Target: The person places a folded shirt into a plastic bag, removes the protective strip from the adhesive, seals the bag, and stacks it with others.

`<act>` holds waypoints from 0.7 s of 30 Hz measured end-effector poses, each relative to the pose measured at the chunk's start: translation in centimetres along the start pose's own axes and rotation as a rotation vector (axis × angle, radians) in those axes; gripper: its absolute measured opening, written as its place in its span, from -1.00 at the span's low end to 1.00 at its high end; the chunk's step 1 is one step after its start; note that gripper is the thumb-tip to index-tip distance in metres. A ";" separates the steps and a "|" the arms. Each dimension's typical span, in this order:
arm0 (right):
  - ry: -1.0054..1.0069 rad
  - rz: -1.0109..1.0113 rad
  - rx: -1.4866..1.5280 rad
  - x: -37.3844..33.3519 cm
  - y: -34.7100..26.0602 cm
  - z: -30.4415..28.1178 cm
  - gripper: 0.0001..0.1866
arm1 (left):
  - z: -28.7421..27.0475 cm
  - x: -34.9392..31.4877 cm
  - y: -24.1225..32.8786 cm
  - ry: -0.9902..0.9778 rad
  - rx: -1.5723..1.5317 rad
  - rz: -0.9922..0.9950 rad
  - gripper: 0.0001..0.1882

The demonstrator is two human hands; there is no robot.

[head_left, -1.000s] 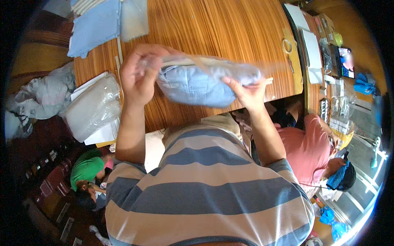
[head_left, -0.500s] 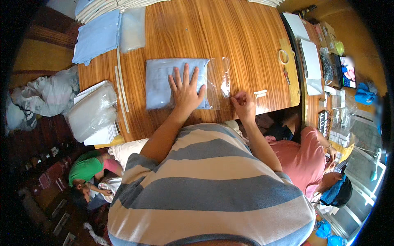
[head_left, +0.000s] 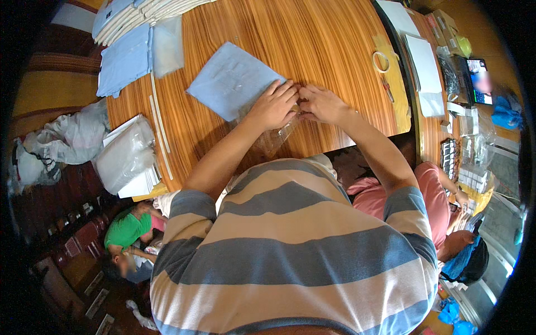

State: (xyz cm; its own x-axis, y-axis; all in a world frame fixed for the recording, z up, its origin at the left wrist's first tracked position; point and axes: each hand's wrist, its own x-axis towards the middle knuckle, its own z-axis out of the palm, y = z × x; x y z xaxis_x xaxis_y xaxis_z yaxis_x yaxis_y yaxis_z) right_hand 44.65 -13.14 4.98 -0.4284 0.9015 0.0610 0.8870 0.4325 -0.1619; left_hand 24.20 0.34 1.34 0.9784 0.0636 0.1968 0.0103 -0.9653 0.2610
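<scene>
A folded light-blue garment (head_left: 231,78) lies inside a clear plastic bag (head_left: 273,139), turned at a slant on the wooden table. My left hand (head_left: 273,106) is closed at the near right corner of the packet, its fingers curled over the bag's film. Right beside it, fingertips almost meeting, my right hand (head_left: 325,104) pinches the film at the bag's edge. The loose, crinkled end of the bag hangs toward me below both hands.
Stacked folded garments (head_left: 131,22) and another blue garment (head_left: 125,58) lie at the far left, by flat clear bags (head_left: 167,47). Plastic sleeves (head_left: 125,153) sit at the left edge. A tape roll (head_left: 381,62) and a cutter (head_left: 387,90) lie right. Two people sit nearby.
The packet has turned to a slant. My left hand, earlier spread flat on the garment, has moved right and closed on the bag's edge. My right hand has moved left and up beside it.
</scene>
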 end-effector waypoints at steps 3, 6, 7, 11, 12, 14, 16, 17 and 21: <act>-0.126 -0.004 0.062 0.1 1.6 0.5 -0.55 | 0.8 0.0 -0.5 0.070 0.030 0.042 -0.35; -0.452 0.333 0.178 0.6 1.6 -0.4 -0.62 | 0.5 0.0 -0.7 -0.001 0.034 0.052 -0.34; -0.356 0.258 0.184 0.3 1.8 0.1 -0.63 | 0.4 -0.1 -0.7 0.000 0.042 0.066 -0.34; -0.118 0.103 0.216 -0.7 3.2 1.0 -0.70 | 0.3 0.2 -0.8 -0.029 0.081 0.094 -0.37; -0.097 0.101 0.230 -0.8 3.4 1.1 -0.72 | 0.3 0.2 -0.8 -0.046 0.091 0.094 -0.38; -0.082 0.055 0.167 -1.0 3.8 1.4 -0.76 | 0.4 0.2 -0.8 -0.027 0.086 0.102 -0.42; -0.097 0.047 0.141 -0.8 3.9 1.2 -0.78 | 0.5 0.2 -1.0 -0.018 0.082 0.106 -0.44; -0.118 0.064 0.146 -0.8 3.8 1.1 -0.79 | 0.6 0.2 -1.1 -0.020 0.082 0.108 -0.44; -0.042 -0.034 -0.029 -1.2 3.5 1.3 -0.79 | 0.7 0.2 -1.0 0.005 0.050 0.114 -0.47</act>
State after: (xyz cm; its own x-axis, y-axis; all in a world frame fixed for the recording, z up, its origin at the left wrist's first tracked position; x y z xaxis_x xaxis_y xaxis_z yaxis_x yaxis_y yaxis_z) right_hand 48.02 -12.75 3.12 -0.4650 0.8850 0.0241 0.8760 0.4639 -0.1320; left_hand 24.57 1.18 0.45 0.9727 -0.0461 0.2276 -0.0905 -0.9778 0.1889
